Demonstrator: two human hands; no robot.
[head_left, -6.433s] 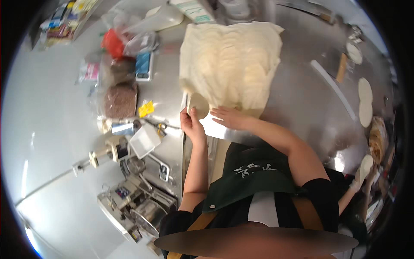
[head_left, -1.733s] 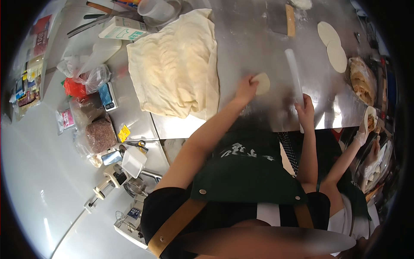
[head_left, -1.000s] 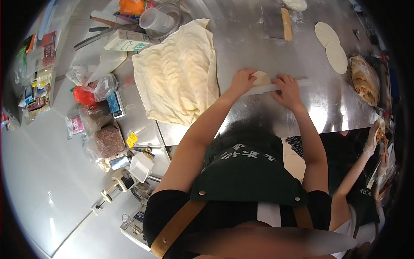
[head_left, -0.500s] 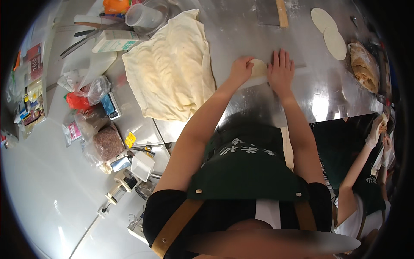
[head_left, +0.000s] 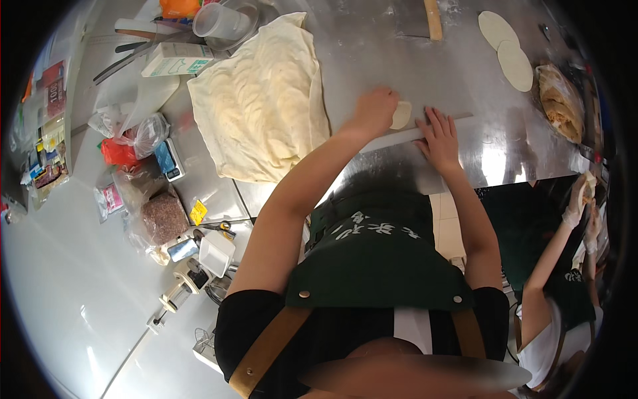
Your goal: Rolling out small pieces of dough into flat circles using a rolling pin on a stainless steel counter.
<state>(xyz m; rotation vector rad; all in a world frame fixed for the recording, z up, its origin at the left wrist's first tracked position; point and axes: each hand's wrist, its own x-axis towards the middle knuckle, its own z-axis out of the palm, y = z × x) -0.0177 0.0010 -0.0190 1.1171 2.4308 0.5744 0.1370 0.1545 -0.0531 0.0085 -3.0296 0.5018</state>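
Observation:
A small pale dough disc (head_left: 401, 116) lies on the steel worktop (head_left: 372, 40) between my hands. My left hand (head_left: 373, 113) is closed, its fingers pinching the disc's left edge. In front of the disc, on my side, runs a thin whitish rolling pin (head_left: 393, 139). My right hand (head_left: 440, 141) rests across the right part of this pin, fingers stretched and spread, palm down. Two flat rolled dough rounds (head_left: 515, 66) overlap at the far right. Left of my left hand, a cream cloth (head_left: 259, 100) is spread over lumps that it hides.
A wood-handled scraper (head_left: 434, 20) lies at the far edge. Brown filling sits in a clear bag (head_left: 560, 103) on the right, near a co-worker's gloved hand (head_left: 573, 211). Leftward are a carton (head_left: 176, 60), a plastic tub (head_left: 216, 21), a phone-like device (head_left: 169, 159) and bagged goods.
The rolling pin has come toward me, off the dough disc. My right hand has drawn back with it, fingers spreading wider. The disc and my left hand have shifted slightly nearer.

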